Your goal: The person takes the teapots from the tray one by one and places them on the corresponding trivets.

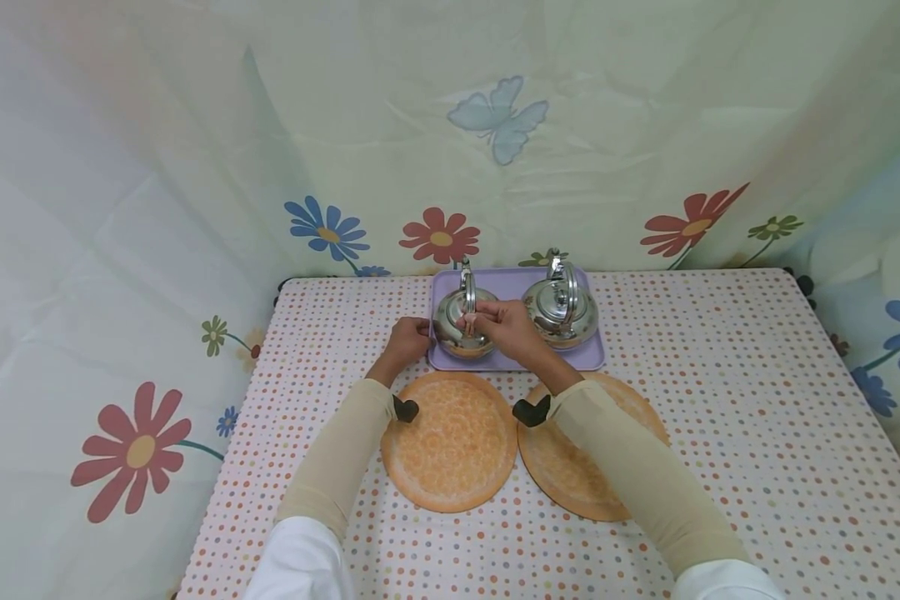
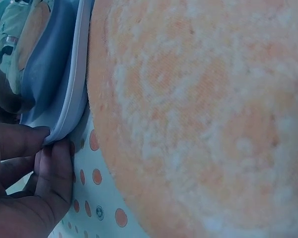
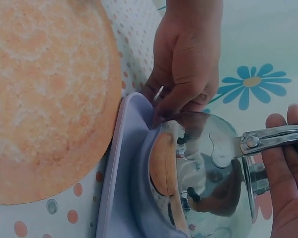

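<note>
Two shiny metal kettles stand side by side on a lilac tray (image 1: 510, 364) at the back of the table. My left hand (image 1: 408, 340) pinches the tray's front left corner, thumb above and fingers below the rim (image 2: 69, 106). At the left kettle (image 1: 450, 333), my right hand (image 1: 512, 332) reaches across from the right with its fingers at the raised handle (image 3: 278, 136). Those fingers look nearly straight and lie against the handle; the thumb is hidden in the right wrist view. The right kettle (image 1: 551, 308) stands just beyond the right hand, apart from it.
Two round, flat, orange-patterned mats lie in front of the tray: a left mat (image 1: 450, 442) and a right mat (image 1: 570, 467), partly under the right forearm. A dotted cloth (image 1: 742, 400) covers the table. A flowered curtain (image 1: 375, 125) hangs behind and at both sides.
</note>
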Tool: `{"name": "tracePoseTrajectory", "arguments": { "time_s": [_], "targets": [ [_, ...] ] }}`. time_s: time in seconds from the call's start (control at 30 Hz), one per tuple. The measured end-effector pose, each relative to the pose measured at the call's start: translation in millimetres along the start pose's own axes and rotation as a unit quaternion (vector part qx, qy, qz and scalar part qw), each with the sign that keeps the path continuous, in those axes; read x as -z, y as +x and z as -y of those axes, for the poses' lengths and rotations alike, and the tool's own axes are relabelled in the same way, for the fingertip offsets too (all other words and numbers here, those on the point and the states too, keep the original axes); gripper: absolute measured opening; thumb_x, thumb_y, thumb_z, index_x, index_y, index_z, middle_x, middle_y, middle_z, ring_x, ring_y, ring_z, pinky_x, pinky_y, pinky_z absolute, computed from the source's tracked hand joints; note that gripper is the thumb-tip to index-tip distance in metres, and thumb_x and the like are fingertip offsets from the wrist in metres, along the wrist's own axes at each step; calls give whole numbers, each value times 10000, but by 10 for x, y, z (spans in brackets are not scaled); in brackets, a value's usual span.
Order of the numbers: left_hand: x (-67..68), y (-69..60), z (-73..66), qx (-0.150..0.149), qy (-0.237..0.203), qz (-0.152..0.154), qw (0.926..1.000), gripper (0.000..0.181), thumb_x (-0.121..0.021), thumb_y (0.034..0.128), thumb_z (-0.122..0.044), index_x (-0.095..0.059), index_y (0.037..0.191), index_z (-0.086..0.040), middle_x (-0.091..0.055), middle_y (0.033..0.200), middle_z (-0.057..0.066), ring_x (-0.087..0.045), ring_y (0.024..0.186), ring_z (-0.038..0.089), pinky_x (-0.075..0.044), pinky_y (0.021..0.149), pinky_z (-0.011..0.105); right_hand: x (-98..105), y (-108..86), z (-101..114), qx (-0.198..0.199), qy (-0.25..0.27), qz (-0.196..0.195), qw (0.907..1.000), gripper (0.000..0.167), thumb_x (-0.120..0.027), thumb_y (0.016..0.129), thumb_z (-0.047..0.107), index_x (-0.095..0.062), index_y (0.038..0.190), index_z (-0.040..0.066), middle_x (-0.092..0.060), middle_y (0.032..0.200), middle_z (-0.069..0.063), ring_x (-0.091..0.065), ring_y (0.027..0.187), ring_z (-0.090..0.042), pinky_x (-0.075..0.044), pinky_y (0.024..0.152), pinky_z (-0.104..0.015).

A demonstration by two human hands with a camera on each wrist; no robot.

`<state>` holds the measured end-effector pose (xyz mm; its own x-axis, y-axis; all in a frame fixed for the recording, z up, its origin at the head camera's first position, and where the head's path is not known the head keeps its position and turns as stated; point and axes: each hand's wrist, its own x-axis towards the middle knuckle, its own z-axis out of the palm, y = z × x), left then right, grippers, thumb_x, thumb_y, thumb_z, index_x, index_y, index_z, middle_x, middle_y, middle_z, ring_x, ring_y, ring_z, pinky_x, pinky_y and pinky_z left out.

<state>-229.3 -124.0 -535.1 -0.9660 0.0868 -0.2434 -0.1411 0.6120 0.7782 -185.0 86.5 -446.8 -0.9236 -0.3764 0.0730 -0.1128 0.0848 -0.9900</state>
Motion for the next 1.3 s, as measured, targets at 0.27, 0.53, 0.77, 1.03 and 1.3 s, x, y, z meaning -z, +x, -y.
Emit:
{"name": "tracePoseTrajectory", "arguments": {
  "time_s": [0.27,0.53,0.77,1.03,1.3],
  "targets": [
    [-14,-8,0,116,-213,67,9997,376,-585,872,26,-634,1244,31,-678,953,132,-595,755,156,-485,626,235,34,62,-258,129,-179,-32,9998,299,-558,983,51,-592,1220,-129,-684,1022,-219,-608,1101,-295,-511,825,-216],
    [0,-14,1,56,-151,70,9998,414,-575,871,34,-608,1283,24,-672,989,134,-593,776,157,-484,633,238,43,14,-153,163,-103,89,9998,304,-565,984,73,-608,1223,-110,-696,1014,-203,-645,1043,-269,-536,825,-339],
    [16,-15,-2,-2,-86,159,9998,453,-544,872,39,-571,1324,25,-662,1051,136,-570,826,167,-464,670,248,14,-92,95,382,-180,253,9988,276,-534,973,-19,-583,1185,-189,-682,999,-256,-675,953,-289,-549,761,-346],
    [20,-26,-4,-150,40,128,9998,469,-523,850,48,-595,1311,-3,-672,961,112,-560,759,160,-438,629,240,47,-106,-70,358,-170,241,9989,306,-590,969,71,-611,1207,-121,-710,970,-181,-635,642,-83,-474,548,-228],
    [21,-31,8,-166,-16,91,9998,447,-524,842,54,-631,1272,-9,-683,935,109,-567,763,173,-447,633,247,8,-261,145,237,-199,369,9988,259,-555,965,-11,-616,1174,-152,-701,976,-207,-498,546,15,-349,471,-203]
  ]
}}
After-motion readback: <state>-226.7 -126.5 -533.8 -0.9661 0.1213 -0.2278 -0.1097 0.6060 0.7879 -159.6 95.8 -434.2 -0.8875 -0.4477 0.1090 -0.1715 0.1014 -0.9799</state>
